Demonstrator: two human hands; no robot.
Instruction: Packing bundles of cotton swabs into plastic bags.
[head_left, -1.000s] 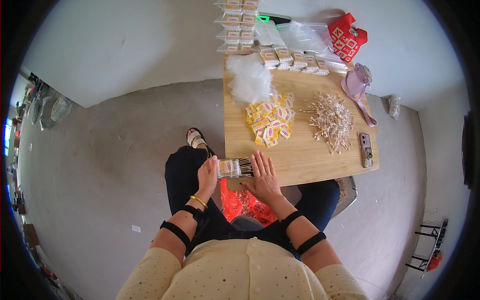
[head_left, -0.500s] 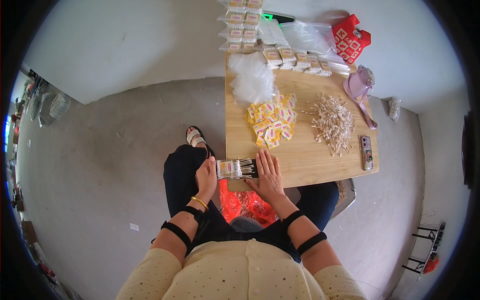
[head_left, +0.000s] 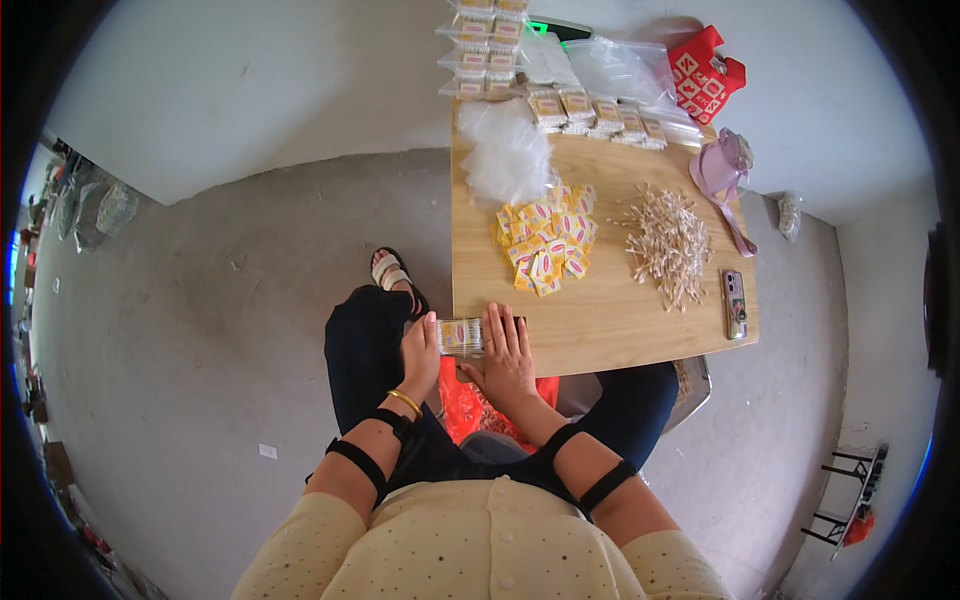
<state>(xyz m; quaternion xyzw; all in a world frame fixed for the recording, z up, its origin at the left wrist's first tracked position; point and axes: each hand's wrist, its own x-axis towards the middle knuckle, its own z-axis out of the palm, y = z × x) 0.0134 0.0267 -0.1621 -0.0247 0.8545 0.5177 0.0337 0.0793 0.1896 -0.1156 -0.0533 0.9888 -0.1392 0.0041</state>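
At the table's near left corner, my left hand [head_left: 420, 355] is closed on the left end of a small clear pack of cotton swabs [head_left: 461, 337] with a yellow-and-white card in it. My right hand [head_left: 509, 362] lies flat against the pack's right end, fingers stretched out and covering the swab ends there. A bit of a dark flat piece [head_left: 521, 322] shows beyond the right fingers; the rest is hidden under them. Farther up the table are a heap of yellow-and-white cards [head_left: 545, 240] and, to its right, a heap of loose cotton swabs [head_left: 670, 245].
Clear bags [head_left: 505, 155] lie at the table's far left, beside rows of filled packs [head_left: 590, 110]. A purple cup [head_left: 720, 165] and a phone [head_left: 735, 305] line the right side of the wooden table [head_left: 590, 335]. A red plastic bag [head_left: 462, 405] hangs below the near edge.
My right hand has slid left against the pack, covering the swab ends that stuck out on its right. My left hand keeps its hold, shifted slightly right.
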